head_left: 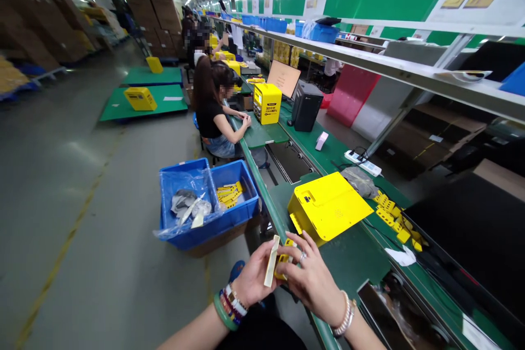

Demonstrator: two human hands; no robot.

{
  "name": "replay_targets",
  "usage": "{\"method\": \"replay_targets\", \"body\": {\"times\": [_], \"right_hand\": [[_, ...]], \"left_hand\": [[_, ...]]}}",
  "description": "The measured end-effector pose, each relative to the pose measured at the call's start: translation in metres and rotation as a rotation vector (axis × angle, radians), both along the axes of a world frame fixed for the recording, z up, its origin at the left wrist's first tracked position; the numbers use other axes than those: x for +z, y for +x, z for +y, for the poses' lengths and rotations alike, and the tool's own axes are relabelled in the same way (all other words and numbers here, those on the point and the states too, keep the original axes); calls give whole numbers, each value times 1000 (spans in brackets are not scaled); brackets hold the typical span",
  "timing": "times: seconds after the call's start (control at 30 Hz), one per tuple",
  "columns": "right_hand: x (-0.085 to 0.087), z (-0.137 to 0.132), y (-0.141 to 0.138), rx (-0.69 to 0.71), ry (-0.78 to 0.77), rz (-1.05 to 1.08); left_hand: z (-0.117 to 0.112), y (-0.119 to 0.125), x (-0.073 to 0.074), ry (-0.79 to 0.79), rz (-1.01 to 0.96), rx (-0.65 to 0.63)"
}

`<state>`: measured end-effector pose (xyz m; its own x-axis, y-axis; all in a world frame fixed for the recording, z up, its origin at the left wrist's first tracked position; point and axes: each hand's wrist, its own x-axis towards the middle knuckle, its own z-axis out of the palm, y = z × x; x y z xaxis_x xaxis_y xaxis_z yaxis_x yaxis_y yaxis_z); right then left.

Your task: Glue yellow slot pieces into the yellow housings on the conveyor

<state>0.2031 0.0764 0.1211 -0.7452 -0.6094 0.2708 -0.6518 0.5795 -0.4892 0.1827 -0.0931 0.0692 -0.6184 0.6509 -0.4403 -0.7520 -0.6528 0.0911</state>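
Observation:
My left hand (253, 280) pinches a pale strip (271, 261) that stands nearly upright between my two hands. My right hand (314, 278) curls its fingers round a small yellow plastic part (283, 260) beside the strip. Both hands hover at the near edge of the green workbench (353, 257). Just beyond them a large yellow casing (328, 208) lies tilted on the bench. A heap of small yellow parts (396, 219) sits to its right.
Two blue bins (207, 202) stand on the floor to the left, one with bagged grey items, one with yellow parts. A seated person (215, 115) works further along the bench, near a yellow box (267, 103) and a black unit (306, 105). A power strip (363, 164) lies behind.

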Motion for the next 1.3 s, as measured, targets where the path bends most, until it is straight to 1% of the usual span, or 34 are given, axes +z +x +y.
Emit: {"method": "replay_targets", "body": {"times": [0.1, 0.17, 0.23, 0.3, 0.43, 0.5, 0.57, 0.63, 0.7, 0.8, 0.9, 0.97, 1.0, 1.07, 1.13, 1.23, 1.3], "right_hand": [[-6, -4, 7, 49, 16, 20], [-13, -8, 11, 66, -24, 8], [-19, -12, 15, 55, -105, -23], [-25, -15, 17, -13, -212, -70], [-36, -22, 11, -268, -386, -249], [-40, -29, 5, -308, -446, -377], [-43, -40, 2, -280, -491, -522], [-45, -54, 1, -239, -512, -652], [-46, -68, 2, -201, -514, -738], [-46, -90, -5, -174, -538, -862], [-54, -118, -33, -229, -636, -949], [-71, -145, -64, -316, -732, -1003], [-83, -162, -81, -364, -778, -1044], [-114, -201, -114, -460, -847, -1151], [-151, -247, -141, -542, -847, -1266], [-204, -314, -163, -699, -818, -1473], [-232, -352, -168, -793, -814, -1622]], "left_hand": [[0, 3, -2, -4, 13, -13], [-1, 4, -5, -15, 3, -4], [-3, 3, -7, -31, -2, 22], [-6, 3, -8, -59, 0, 37], [-13, 6, -5, -159, 34, -17], [-18, 11, -3, -212, 79, -71], [-25, 17, -4, -248, 105, -140], [-35, 24, -8, -260, 90, -212], [-48, 29, -12, -249, 69, -233], [-75, 27, -17, -213, 89, -174], [-110, 15, -18, -210, 117, -117], [-139, 4, -18, -246, 98, -53], [-155, -1, -19, -275, 77, -8], [-189, -13, -24, -346, 1, 80], [-226, -24, -33, -427, -108, 156], [-282, -38, -48, -538, -214, 252], [-317, -47, -56, -593, -231, 317]]}}
